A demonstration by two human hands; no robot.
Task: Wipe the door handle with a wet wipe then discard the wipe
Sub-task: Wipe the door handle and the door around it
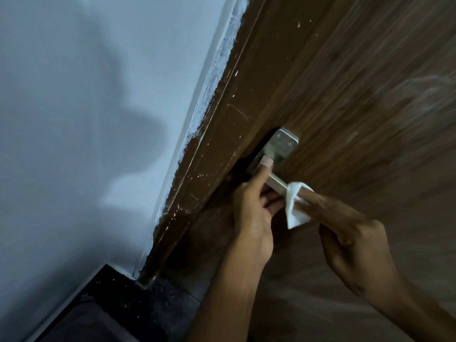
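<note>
No text, label, brand, number or sign can be read anywhere in the view. The metal plate of the door handle [280, 145] is marked only by two screw heads, and the white wet wipe [294, 206] is seen to be unprinted.

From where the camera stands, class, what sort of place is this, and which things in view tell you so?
Probably an indoor doorway in a home or flat: a wood-grain door with a metal lever handle, a painted pale wall beside its frame, and dark floor tiles below.
</note>
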